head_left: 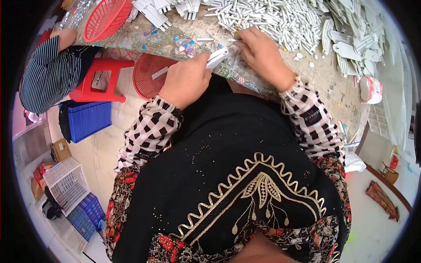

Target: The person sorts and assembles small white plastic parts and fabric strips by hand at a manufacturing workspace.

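Note:
My left hand (pixel 187 79) is closed around a white plastic piece (pixel 218 57) with a rounded end and a small hole, held over the table's near edge. To its right, my right hand (pixel 264 56) is over the tabletop with its fingers curled and the fingertips together. Whatever is between those fingertips is too small to make out. Just beyond the right hand lies a heap of short white plastic rods (pixel 267 19). One loose white rod (pixel 204 39) lies on the table between the hands, near scattered blue and clear bits (pixel 186 46).
Flat white plastic parts (pixel 360 48) are piled at the far right, and more white parts (pixel 151 13) lie at the back. A red basket (pixel 103 22) stands on the table's left; another red basket (pixel 142 76) is below the edge. Beside a red stool (pixel 103 81) another person's arm (pixel 66 38) shows.

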The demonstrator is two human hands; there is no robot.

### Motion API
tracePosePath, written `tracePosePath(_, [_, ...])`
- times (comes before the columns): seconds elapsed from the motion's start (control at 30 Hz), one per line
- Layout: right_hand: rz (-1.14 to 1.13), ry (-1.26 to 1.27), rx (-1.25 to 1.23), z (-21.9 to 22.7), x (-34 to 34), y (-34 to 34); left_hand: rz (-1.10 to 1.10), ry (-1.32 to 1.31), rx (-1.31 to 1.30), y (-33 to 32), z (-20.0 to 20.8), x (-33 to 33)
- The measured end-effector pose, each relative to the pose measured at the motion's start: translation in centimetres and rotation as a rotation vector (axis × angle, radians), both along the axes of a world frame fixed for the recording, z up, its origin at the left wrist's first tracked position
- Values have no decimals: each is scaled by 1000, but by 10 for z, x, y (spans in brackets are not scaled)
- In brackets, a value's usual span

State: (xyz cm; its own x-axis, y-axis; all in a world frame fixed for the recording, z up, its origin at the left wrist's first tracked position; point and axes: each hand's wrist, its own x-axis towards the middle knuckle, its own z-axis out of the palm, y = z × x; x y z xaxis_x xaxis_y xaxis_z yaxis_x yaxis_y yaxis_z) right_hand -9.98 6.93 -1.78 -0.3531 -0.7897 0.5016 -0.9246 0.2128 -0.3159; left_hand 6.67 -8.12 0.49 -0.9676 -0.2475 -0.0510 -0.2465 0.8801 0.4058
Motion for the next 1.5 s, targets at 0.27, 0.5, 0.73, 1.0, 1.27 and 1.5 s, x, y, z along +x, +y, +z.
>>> tracePosePath(0.27, [48, -322, 69, 14, 13, 13, -48, -72, -85, 3, 10, -12])
tracePosePath(0.5, [166, 161, 254, 43, 28, 0, -82, -46, -178, 6, 7, -9])
tracePosePath(0.73, [51, 318, 435, 44, 60, -25, -158, 112, -204, 5, 0, -7])
tracePosePath(1.0, [53, 67, 510, 52, 42, -29, -122, 124, -235, 9, 1, -5])
tracePosePath(1.27, [-46, -363, 144, 44, -9, -33, -139, 15, -153, 12, 0, -2])
tracePosePath(1.5, [-174, -397, 191, 1, 6, -53, -183, 39, -46, 8, -4, -7])
